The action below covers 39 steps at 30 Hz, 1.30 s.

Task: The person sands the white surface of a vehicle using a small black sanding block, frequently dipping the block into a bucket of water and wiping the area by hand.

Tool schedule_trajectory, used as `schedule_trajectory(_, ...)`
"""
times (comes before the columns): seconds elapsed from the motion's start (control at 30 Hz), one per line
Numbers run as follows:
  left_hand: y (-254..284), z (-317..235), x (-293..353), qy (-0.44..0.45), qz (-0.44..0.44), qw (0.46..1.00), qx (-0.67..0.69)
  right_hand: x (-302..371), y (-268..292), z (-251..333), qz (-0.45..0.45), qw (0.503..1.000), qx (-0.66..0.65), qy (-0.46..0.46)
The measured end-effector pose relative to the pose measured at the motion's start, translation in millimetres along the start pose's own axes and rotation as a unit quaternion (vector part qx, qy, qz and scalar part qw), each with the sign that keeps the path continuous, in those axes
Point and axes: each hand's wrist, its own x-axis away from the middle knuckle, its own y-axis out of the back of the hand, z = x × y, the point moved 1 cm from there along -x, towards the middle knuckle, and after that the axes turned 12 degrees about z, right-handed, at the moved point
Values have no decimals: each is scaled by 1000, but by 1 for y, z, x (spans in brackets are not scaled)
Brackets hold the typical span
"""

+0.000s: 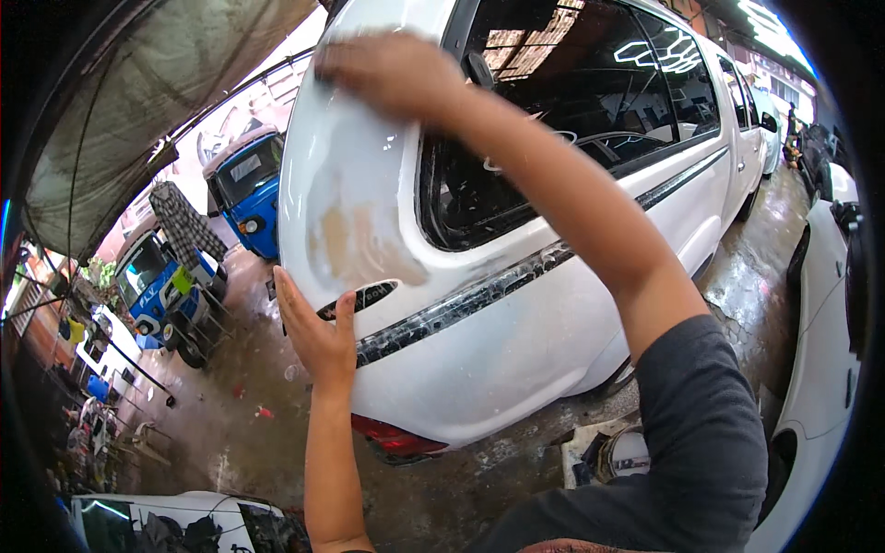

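Note:
My right hand (392, 74) is blurred by motion at the upper rear corner of a white vehicle (516, 336). Its fingers bend down against the panel over something dark that I cannot make out. Below it, a sanded patch (355, 238) shows tan and grey through dull white paint. My left hand (318, 332) is open, its fingers stretched along the vehicle's rear edge and its thumb apart. Beside that thumb sits a dark oval badge (376, 297), where a scuffed black stripe (461, 309) begins. A red tail light (396, 438) lies lower down.
A dark side window (562, 120) adjoins the panel. On the right stands another white car (825, 323). Blue three-wheelers (249, 198) are parked at the left under a tarp (166, 83). A bucket (627, 452) stands on the wet floor close to my right side.

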Motion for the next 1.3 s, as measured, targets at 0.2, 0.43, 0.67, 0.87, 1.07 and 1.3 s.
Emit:
schedule_trajectory(0.2, 14, 11, 4, 13, -4, 1000, -13, 30, -22, 86, -30, 999, 17, 33)
schedule_trajectory(0.43, 0, 3, 1, -5, 0, 1000, 5, -2, 16, -1, 64, 998, -22, 12)
schedule_trajectory(0.67, 14, 21, 7, 15, -13, 1000, -24, 75, -11, 129, 42, 983, 54, 170)
schedule_trajectory(0.87, 1, 1, 2, -24, -17, 1000, 12, 5, 3, 10, 27, 995, -12, 95)
schedule_trajectory(1.07, 14, 14, 7, -2, 1, 1000, 21, 42, -12, 119, -20, 999, 0, 30)
schedule_trajectory(1.3, 4, -6, 0, -13, 9, 999, 45, 14, -6, 11, -26, 997, -7, 77)
